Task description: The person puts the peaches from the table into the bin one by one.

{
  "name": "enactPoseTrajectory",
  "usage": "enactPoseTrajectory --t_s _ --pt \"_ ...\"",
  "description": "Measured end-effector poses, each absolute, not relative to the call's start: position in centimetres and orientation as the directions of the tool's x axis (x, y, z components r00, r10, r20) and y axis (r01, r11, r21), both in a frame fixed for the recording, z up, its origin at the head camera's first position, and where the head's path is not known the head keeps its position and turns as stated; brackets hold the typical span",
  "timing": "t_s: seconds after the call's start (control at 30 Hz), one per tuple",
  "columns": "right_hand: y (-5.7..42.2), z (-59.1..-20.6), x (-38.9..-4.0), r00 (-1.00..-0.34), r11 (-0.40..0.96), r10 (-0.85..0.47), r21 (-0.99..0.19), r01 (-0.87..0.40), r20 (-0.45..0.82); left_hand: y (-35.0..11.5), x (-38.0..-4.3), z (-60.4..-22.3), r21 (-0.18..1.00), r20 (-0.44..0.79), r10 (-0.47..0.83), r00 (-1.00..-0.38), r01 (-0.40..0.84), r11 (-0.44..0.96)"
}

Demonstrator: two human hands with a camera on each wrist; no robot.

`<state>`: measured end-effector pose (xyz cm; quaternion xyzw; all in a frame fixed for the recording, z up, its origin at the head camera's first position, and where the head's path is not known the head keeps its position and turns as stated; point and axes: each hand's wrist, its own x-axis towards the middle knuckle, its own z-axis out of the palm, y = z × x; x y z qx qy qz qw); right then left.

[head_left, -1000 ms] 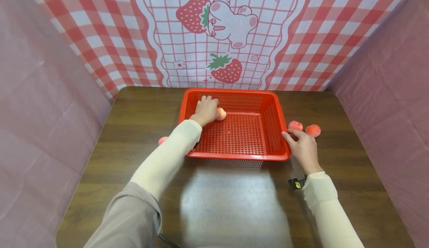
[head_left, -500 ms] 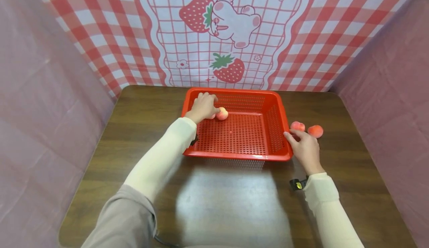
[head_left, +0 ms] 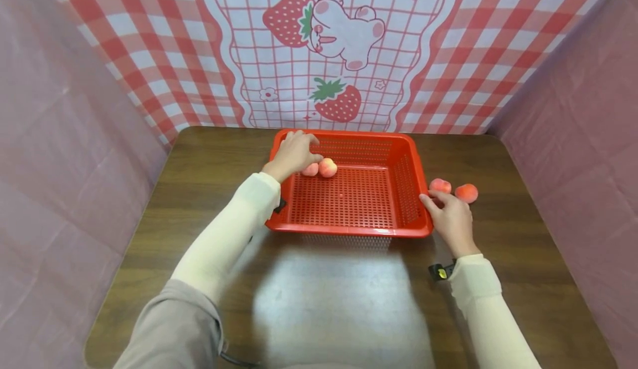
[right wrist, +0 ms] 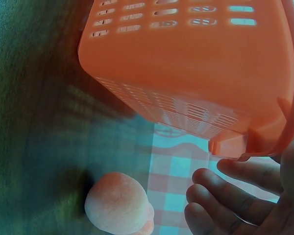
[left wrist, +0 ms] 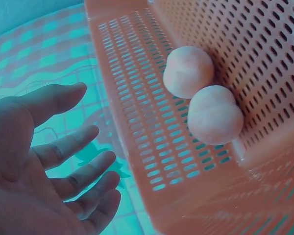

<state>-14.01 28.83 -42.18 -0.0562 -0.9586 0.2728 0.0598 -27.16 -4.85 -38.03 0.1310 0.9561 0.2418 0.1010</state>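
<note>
In the head view, my left hand (head_left: 294, 153) is over the back left part of a red plastic basket (head_left: 349, 231), its fingers spread and holding nothing. Two peaches, one paler yellow (head_left: 328, 168) and one pinker (head_left: 310, 169), lie side by side in the basket just below that hand. The left wrist view shows the fingers (left wrist: 63, 147) apart from both. With thumb and fingers, my right hand (head_left: 452, 222) pinches the basket's right rim. Beyond it on the table are two more peaches, one near the rim (head_left: 441, 185) and one farther right (head_left: 466, 193).
The basket stands on a brown wooden table (head_left: 199, 164). A red and white checked cloth (head_left: 164, 42) hangs behind it, and pink cloth (head_left: 573, 108) hangs at the sides. My left sleeve covers part of the table left of the basket.
My left hand has let go of a peach beside the other in the basket and drawn back up and left. A peach left of the basket is now out of sight. My right hand stays put.
</note>
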Motion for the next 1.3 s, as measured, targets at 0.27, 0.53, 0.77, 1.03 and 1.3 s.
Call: enactPoseTrajectory --t_s 0.27,0.53,0.77,1.03,1.3 --pt "28.8 -42.2 -14.1 -0.986 0.839 0.143 -0.539 0.076 0.084 -5.7 -26.8 -37.2 0.472 -0.114 0.292 -0.950 0.207 0.857" --pt "28.8 -42.2 -14.1 -0.986 0.842 0.142 -0.535 0.072 0.091 -6.8 -26.2 -36.2 0.495 -0.068 0.289 -0.955 0.219 0.841" --pt "28.9 -42.3 -14.1 -0.984 0.848 0.151 -0.524 0.079 0.096 -7.6 -25.8 -35.3 0.512 -0.073 0.287 -0.955 0.211 0.833" --pt "28.9 -42.2 -14.1 -0.985 0.848 0.152 -0.523 0.089 0.079 -8.9 -25.3 -34.3 0.514 -0.089 0.270 -0.959 0.188 0.837" --pt "28.8 -42.1 -14.1 -0.986 0.845 0.150 -0.528 0.092 0.069 -10.5 -24.8 -34.0 0.510 -0.078 0.249 -0.965 0.176 0.842"
